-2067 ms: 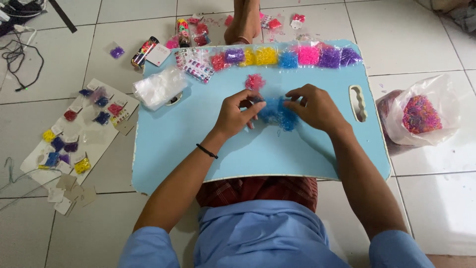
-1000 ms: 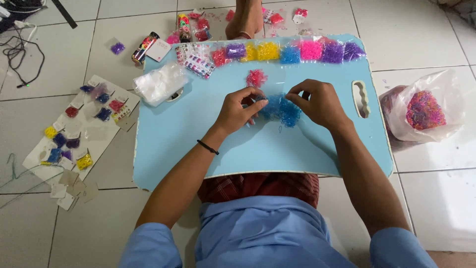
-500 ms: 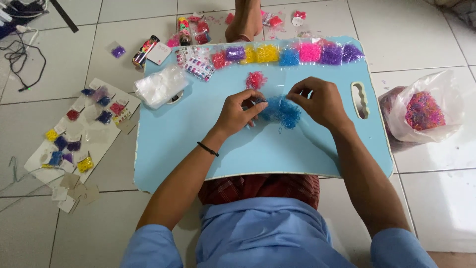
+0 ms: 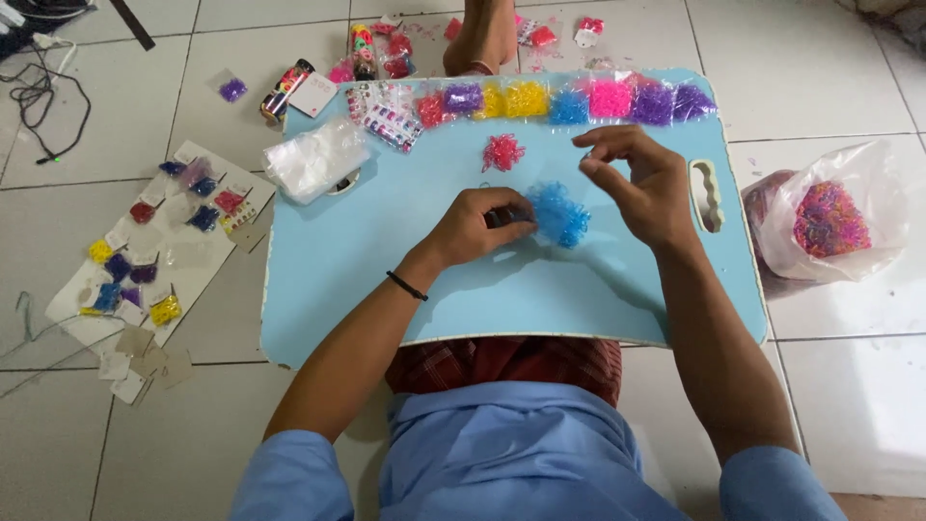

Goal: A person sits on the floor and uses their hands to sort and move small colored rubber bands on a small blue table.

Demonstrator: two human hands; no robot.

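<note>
Leftmost, on the white tiled floor [image 4: 830,58], a sheet of small packets [image 4: 154,241] in yellow, blue, red and purple lies near the worktop's left edge, with loose card tags below it and a dark cable [image 4: 43,96] at the far upper corner. The light-blue worktop [image 4: 367,280] rests over the person's lap, its corners rounded, its near half bare and open. A crumpled clear plastic bag [image 4: 313,159] sits on its upper left corner, partly over the left handle slot. Along the far edge runs a row of bagged elastic bands [image 4: 569,99] in red, purple, yellow, blue, pink and violet, touching one another; a small red clump of bands [image 4: 503,151] lies just below the row, apart from it. The left hand [image 4: 477,224], a black band at its wrist, is curled with fingertips pinched against the left side of the blue pile of bands [image 4: 559,214], which lies near the middle of the worktop. The right hand [image 4: 641,183] is lifted just above and to the right of that pile, thumb and forefinger nipped together; whether a band is between them is too small to tell. The right handle slot [image 4: 707,195] is beside that hand. Off the right edge, on the floor, an open clear bag of mixed pink and orange bands [image 4: 825,220] stands close by. Another person's bare foot [image 4: 482,37] rests beyond the far edge.
</note>
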